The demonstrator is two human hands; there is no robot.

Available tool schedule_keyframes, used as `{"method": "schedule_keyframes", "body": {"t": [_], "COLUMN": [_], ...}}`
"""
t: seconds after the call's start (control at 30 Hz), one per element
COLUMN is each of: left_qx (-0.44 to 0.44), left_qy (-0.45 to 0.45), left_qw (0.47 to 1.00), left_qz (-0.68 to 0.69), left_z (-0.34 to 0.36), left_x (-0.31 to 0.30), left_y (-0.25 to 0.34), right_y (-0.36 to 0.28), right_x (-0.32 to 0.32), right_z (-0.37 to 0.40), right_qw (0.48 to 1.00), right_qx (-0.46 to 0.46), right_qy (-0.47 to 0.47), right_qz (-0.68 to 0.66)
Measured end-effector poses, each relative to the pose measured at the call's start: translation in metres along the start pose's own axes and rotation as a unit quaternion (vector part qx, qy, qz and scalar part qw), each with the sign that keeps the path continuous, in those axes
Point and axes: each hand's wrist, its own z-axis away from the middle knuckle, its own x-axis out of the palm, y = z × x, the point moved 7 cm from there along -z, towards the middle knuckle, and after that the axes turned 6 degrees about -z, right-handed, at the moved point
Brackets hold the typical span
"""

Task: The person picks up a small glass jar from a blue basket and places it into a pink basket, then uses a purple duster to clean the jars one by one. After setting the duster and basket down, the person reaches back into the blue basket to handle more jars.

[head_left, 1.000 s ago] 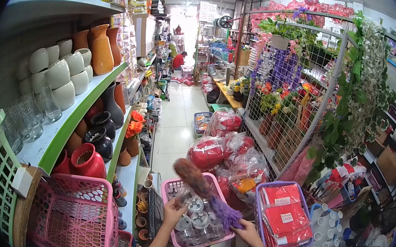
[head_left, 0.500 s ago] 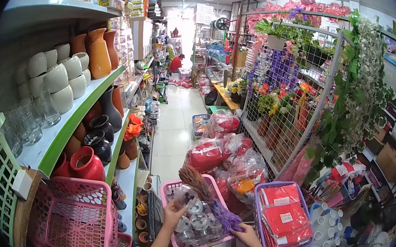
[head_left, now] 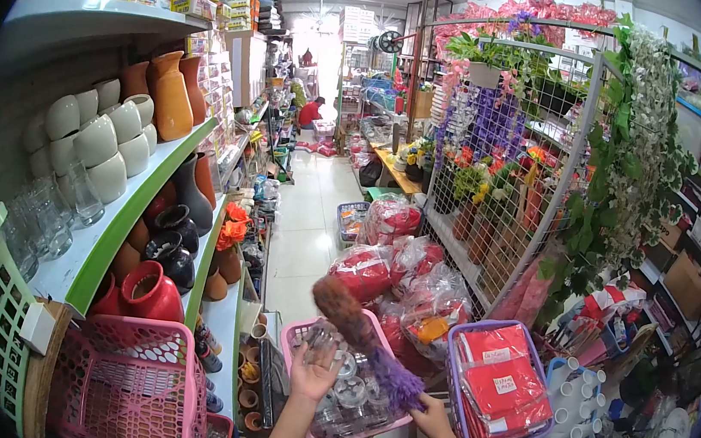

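My right hand (head_left: 432, 417) grips the handle end of a feather duster (head_left: 363, 337) with a brown head and purple base, slanting up to the left over a pink basket (head_left: 362, 421). The basket holds several clear glass jars with lids. My left hand (head_left: 313, 372) holds one clear jar (head_left: 322, 337) lifted just above the basket's left part, right beside the duster's brown head.
Shelves on the left carry white and orange vases (head_left: 100, 139), glasses and dark pots. A pink basket (head_left: 133, 385) stands at lower left. A purple basket of red packets (head_left: 500, 383), wrapped red goods (head_left: 366, 273) and a wire rack of artificial flowers (head_left: 503, 167) line the right. A tiled aisle (head_left: 307, 223) runs ahead.
The duster's head swung down and then back up over the jar. My left hand raised the jar slightly. The view shifted a little.
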Motion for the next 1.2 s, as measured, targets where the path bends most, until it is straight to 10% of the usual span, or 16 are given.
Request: {"method": "schedule_keyframes", "body": {"t": [0.1,0.23,0.37,0.4,0.5,0.63,1.1,1.2], "left_qx": [-0.054,-0.001,-0.005,-0.026,-0.027,-0.009,-0.049,-0.091], "left_qy": [-0.179,0.041,-0.232,-0.048,0.053,-0.116,0.059,-0.111], "left_qw": [0.982,0.997,0.971,0.994,0.996,0.99,0.996,0.989], "left_qz": [0.035,-0.059,-0.065,-0.1,-0.061,-0.083,-0.036,0.026], "left_z": [0.007,-0.001,-0.025,0.016,0.004,-0.01,-0.002,-0.033], "left_x": [0.021,-0.004,-0.03,0.026,-0.002,-0.005,0.007,-0.029], "left_y": [-0.008,-0.012,-0.012,-0.016,-0.02,-0.017,-0.015,-0.012], "right_y": [-0.015,-0.01,-0.012,-0.021,-0.02,-0.016,0.002,0.01], "right_x": [0.003,0.005,0.002,0.0,-0.002,0.006,0.014,0.022], "right_z": [-0.003,-0.002,-0.004,-0.003,-0.007,-0.012,-0.035,-0.036], "right_qw": [0.999,0.997,0.998,0.996,0.995,0.997,0.999,0.998], "right_qx": [-0.017,-0.035,-0.032,-0.047,-0.059,-0.079,-0.038,0.018], "right_qy": [-0.026,-0.007,-0.013,-0.019,0.027,0.004,0.034,-0.045], "right_qz": [0.04,0.068,0.052,0.077,0.071,0.02,-0.003,0.029]}}
